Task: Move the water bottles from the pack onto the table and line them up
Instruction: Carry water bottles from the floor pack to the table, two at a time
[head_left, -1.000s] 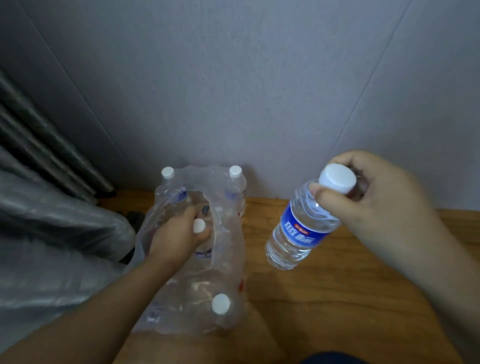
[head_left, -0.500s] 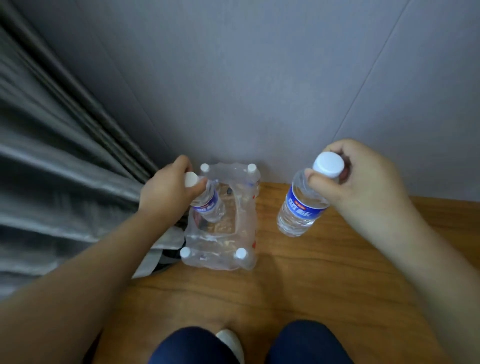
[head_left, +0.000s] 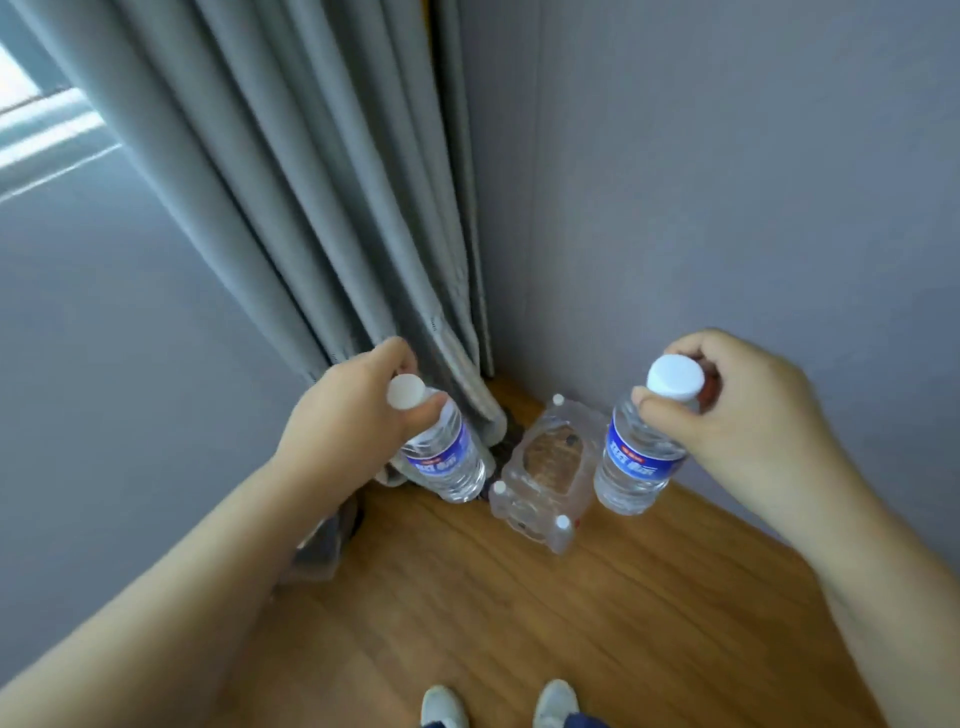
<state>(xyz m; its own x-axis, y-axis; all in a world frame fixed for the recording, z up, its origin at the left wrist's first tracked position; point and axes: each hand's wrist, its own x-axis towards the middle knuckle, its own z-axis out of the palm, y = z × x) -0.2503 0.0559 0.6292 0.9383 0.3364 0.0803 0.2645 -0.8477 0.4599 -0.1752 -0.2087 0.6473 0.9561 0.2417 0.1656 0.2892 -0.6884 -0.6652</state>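
Your left hand (head_left: 358, 410) pinches one water bottle (head_left: 447, 460) by its neck, and your right hand (head_left: 737, 415) grips another bottle (head_left: 636, 462) likewise. The shrink-wrapped pack (head_left: 545, 478) sits on the wooden floor (head_left: 571, 623) between them, at 12 o'clock from your shoes (head_left: 498, 704).

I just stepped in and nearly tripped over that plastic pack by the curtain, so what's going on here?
A person is standing over a torn-open pack of water bottles on the wooden floor, in the corner by the curtain. The left hand grips one bottle near its cap, and the right hand grips another bottle the same way, both lifted clear of the pack. A few capped bottles remain inside. No table is in view.
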